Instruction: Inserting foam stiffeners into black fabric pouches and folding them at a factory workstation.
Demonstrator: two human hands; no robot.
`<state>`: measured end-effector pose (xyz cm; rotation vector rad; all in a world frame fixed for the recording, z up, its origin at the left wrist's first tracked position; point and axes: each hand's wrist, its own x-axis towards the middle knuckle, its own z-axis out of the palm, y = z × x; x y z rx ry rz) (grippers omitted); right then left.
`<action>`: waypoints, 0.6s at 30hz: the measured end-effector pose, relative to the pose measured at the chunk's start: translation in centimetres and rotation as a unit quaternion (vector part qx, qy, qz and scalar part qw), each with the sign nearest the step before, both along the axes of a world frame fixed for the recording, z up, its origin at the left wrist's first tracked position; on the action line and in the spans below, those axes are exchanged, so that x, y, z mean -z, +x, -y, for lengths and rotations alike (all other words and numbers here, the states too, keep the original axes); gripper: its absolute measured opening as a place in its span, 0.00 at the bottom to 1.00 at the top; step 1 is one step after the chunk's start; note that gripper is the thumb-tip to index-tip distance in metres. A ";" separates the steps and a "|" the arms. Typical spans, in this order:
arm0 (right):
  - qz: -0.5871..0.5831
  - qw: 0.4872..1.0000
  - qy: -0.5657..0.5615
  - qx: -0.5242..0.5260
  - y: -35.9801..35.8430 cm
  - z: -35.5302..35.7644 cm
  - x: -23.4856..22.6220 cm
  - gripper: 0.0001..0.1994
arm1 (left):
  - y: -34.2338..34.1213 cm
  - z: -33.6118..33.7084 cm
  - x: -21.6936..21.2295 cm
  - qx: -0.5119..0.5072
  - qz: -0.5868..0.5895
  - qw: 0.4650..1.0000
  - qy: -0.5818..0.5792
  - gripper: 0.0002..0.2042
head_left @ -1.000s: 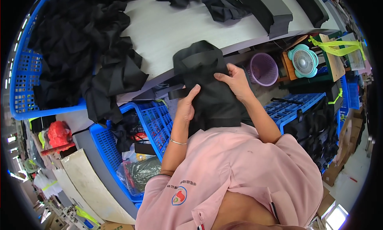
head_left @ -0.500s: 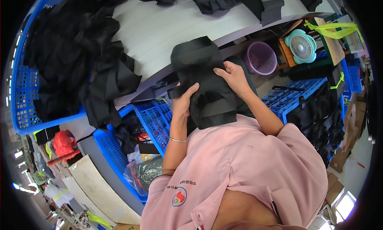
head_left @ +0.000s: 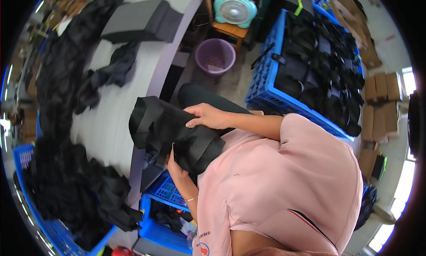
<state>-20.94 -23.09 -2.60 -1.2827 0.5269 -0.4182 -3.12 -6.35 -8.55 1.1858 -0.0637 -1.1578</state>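
Over my lap lies a black fabric piece [head_left: 168, 125], boxy and folded, with panels that stand up from it. My right hand [head_left: 207, 116] grips its far-right edge, thumb on top and fingers curled. At the near-left side, my left hand [head_left: 176, 168] is closed on the same piece, its fingers partly hidden behind a raised flap. The end of the piece away from me reaches the edge of the pale table [head_left: 100, 116].
Loose black fabric [head_left: 75, 185] heaps over a blue crate at the left. A grey-black padded block [head_left: 137, 21] rests on the table. A purple basket [head_left: 215, 56], a teal fan [head_left: 235, 9] on a wooden stool and a full blue crate [head_left: 266, 74] stand ahead and right.
The view has swung to the right, bringing the full crate and fan nearer the middle. Both hands keep hold of the black fabric piece, which now points toward the table at the left.
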 end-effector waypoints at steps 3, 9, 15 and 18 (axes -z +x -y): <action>-0.035 0.986 -0.012 0.164 -3.8 2.1 1.6 0.13 | -1.4 1.3 -1.2 0.036 0.117 0.992 -0.035 0.23; 0.056 0.895 0.079 0.435 -17.9 7.3 0.5 0.09 | -1.3 1.1 -1.4 0.083 0.044 0.995 -0.030 0.27; -0.014 0.789 -0.068 0.610 -37.8 10.0 -4.4 0.08 | -1.0 0.2 -0.2 0.086 0.032 0.993 -0.067 0.24; -0.127 0.721 -0.150 0.665 -44.4 8.2 -11.6 0.07 | -1.5 1.0 -0.7 0.115 0.057 0.990 -0.053 0.25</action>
